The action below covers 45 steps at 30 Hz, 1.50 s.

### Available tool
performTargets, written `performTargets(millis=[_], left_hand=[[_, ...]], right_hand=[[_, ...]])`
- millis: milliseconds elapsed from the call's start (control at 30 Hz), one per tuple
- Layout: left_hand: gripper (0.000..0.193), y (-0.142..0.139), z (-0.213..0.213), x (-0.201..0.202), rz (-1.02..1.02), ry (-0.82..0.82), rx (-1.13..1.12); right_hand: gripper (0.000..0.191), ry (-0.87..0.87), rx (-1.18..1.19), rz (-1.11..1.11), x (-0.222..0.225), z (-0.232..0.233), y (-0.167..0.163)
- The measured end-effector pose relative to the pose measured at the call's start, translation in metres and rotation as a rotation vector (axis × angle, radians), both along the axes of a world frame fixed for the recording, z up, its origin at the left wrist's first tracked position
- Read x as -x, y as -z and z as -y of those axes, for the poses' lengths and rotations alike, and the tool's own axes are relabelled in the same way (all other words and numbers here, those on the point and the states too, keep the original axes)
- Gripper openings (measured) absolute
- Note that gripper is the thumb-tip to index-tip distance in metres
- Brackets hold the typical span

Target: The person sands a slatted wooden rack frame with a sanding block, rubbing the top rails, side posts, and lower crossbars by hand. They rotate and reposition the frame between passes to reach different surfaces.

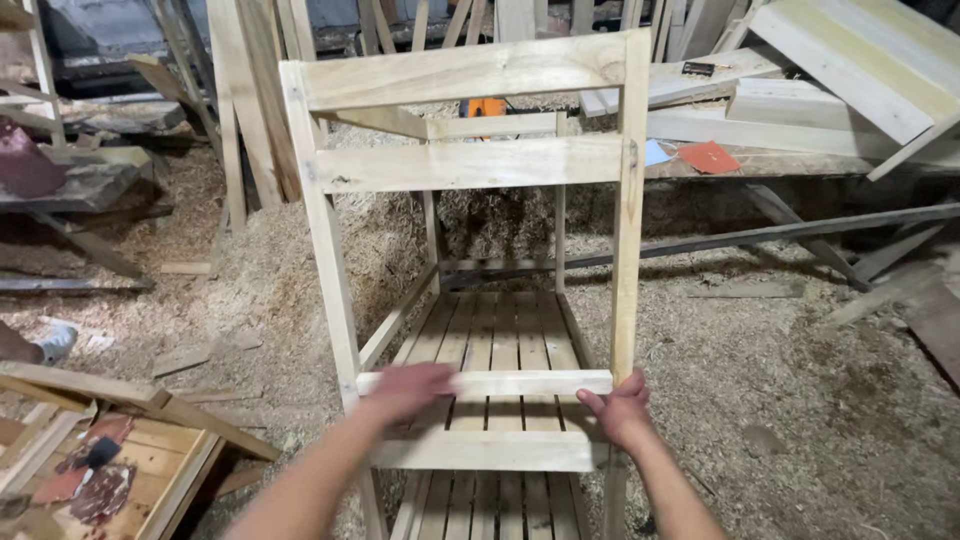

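The left hand (405, 388) is smeared by motion, so its fingers cannot be told apart, nor whether it closes on the lower rail (520, 382) of the wooden frame (470, 165). The right hand (620, 408) has its fingertips behind the frame's post. The frame's feet and both forearms run off the bottom edge. At the left edge a shoe (55, 340) is partly cut off. The orange tool (487, 107) behind the frame is mostly hidden.
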State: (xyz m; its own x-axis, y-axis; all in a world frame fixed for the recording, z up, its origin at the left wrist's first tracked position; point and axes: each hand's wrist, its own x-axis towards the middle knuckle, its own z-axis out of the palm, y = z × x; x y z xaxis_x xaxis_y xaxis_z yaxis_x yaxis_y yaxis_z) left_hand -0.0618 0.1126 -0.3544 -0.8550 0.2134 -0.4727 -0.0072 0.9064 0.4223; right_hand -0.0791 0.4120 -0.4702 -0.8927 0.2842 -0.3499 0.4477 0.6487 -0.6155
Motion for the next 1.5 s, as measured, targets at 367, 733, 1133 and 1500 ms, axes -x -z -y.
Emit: performTargets(millis=[367,733,1133,1500], left_hand=[[0.044,0.013,-0.123,0.034,-0.096,0.316,-0.216],[0.058,-0.005,-0.081,0.057,0.153,0.462,-0.141],[0.055,-0.027,-0.053,0.055,0.224,0.478,-0.156],[0.064,-0.013,-0.150,0.066,0.184,0.584,-0.259]], right_hand=[[0.118,-0.008,0.049,-0.010,-0.002,0.000,-0.013],[0.127,-0.039,-0.100,-0.082,-0.010,-0.004,0.005],[0.118,-0.089,0.074,-0.037,-0.013,-0.011,-0.004],[0.129,-0.222,0.060,0.100,-0.014,-0.022,0.008]])
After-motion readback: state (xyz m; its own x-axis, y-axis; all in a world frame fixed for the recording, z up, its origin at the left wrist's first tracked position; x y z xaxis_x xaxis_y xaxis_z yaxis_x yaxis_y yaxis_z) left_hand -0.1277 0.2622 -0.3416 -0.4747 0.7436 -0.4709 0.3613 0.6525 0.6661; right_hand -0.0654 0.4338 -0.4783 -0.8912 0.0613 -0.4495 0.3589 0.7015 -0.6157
